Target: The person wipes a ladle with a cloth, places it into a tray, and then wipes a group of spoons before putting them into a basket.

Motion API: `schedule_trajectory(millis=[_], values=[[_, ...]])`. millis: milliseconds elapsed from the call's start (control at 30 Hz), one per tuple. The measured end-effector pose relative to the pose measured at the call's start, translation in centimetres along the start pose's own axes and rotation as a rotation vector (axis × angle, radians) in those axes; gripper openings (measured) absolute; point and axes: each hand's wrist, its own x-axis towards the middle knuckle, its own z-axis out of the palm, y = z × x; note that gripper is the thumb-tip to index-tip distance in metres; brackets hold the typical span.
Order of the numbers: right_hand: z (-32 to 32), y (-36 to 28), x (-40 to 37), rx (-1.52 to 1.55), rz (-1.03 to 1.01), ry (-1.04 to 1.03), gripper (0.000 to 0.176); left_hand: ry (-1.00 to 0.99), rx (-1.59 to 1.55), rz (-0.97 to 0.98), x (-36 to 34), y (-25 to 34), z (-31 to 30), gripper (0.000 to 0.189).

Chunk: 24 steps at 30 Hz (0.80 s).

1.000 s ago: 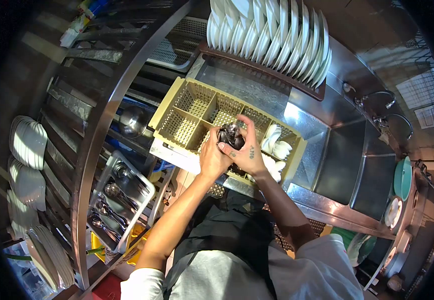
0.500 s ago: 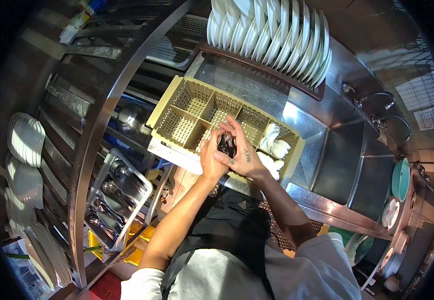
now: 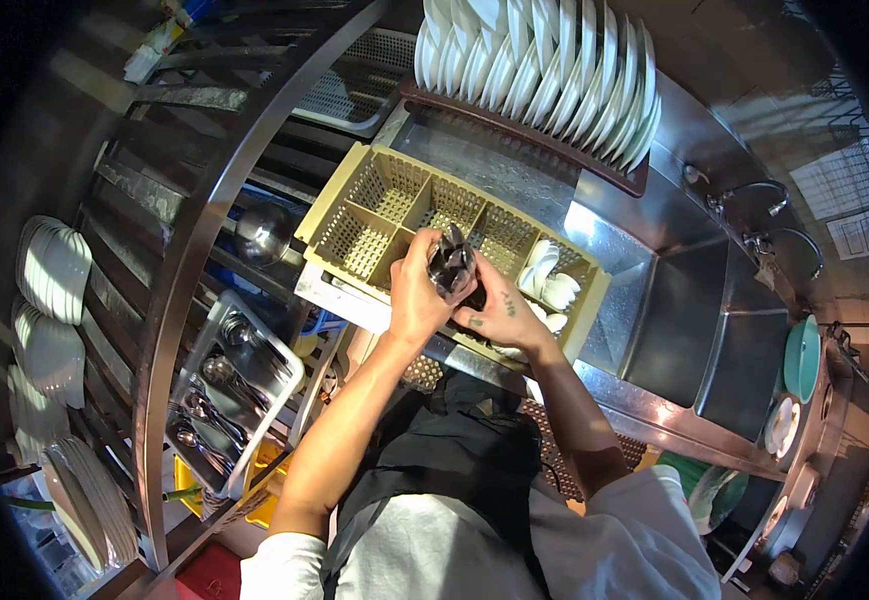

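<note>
Both my hands close around a bunch of dark, shiny spoon-like utensils (image 3: 452,262), their ends pointing up between my fingers. My left hand (image 3: 417,300) wraps the bunch from the left side, and my right hand (image 3: 504,308) grips it from the right and lower down. Under my hands is a yellow divided cutlery basket (image 3: 339,185) with perforated compartments. White soup spoons (image 3: 546,277) lie in its right-hand compartments, the nearer one partly hidden by my right wrist.
White plates (image 3: 544,80) stand upright in a brown rack behind the basket. A metal sink (image 3: 679,310) with taps is to the right. On the left, a slatted shelf holds stacked white dishes (image 3: 54,265) and a plastic tub (image 3: 299,375) of metal cutlery.
My hands have separated a little and turned, so more of the dark utensils shows above my fingers. My right hand has shifted slightly right and down.
</note>
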Motion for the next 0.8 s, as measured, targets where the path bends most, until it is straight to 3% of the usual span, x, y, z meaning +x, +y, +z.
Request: schedule_trajectory(millis=[67, 233, 300, 367, 433, 467, 500, 567, 600, 667, 700, 733, 800], values=[[0.6, 0.4, 0.5, -0.206, -0.09, 0.097, 0.055, 0.008, 0.039, 0.018, 0.3, 0.6, 0.2, 0.043], [0.5, 3.2, 1.9, -0.5, -0.037, 0.184, 0.029, 0.055, 0.044, 0.046, 0.8, 1.3, 0.7, 0.046], [0.5, 5.0, 2.5, -0.307, -0.092, 0.108, 0.025, 0.048, 0.07, 0.013, 1.0, 2.0, 0.9, 0.045], [0.3, 6.2, 2.8, -0.328, -0.04, 0.141, 0.024, 0.04, 0.093, -0.017, 1.4, 2.7, 0.9, 0.045], [1.3, 4.5, 2.9, 0.522, -0.216, 0.153, 0.022, 0.069, 0.225, 0.039, 1.9, 3.3, 0.9, 0.045], [1.2, 3.4, 2.8, 0.522, -0.216, 0.153, 0.022, 0.023, 0.194, 0.087, 2.2, 3.8, 0.7, 0.047], [1.1, 2.0, 2.9, 0.187, -0.241, 0.226, 0.023, 0.023, 0.195, 0.086, 2.5, 4.6, 0.5, 0.047], [1.0, 1.0, 3.0, -0.147, -0.258, 0.288, 0.024, 0.059, 0.17, 0.205, 2.8, 5.7, 0.4, 0.049], [1.0, 0.8, 3.3, 0.41, -0.338, 0.158, 0.025, 0.03, 0.132, 0.208, 2.9, 5.9, 0.3, 0.06], [0.6, -1.6, 2.8, 1.15, -0.193, -0.044, 0.027, -0.024, 0.04, 0.167, 3.0, 7.8, -0.5, 0.067], [1.7, -3.2, 2.3, 0.804, -0.29, 0.202, 0.027, -0.081, -0.054, 0.124, 2.9, 8.7, -0.9, 0.074], [1.9, -4.6, 1.9, 0.359, -0.29, 0.267, 0.027, -0.163, -0.116, 0.079, 2.7, 9.2, -1.6, 0.091], [1.8, -6.8, 0.7, 0.012, -0.095, 0.307, 0.022, -0.126, -0.135, 0.143, 1.6, 9.0, -2.7, 0.094]])
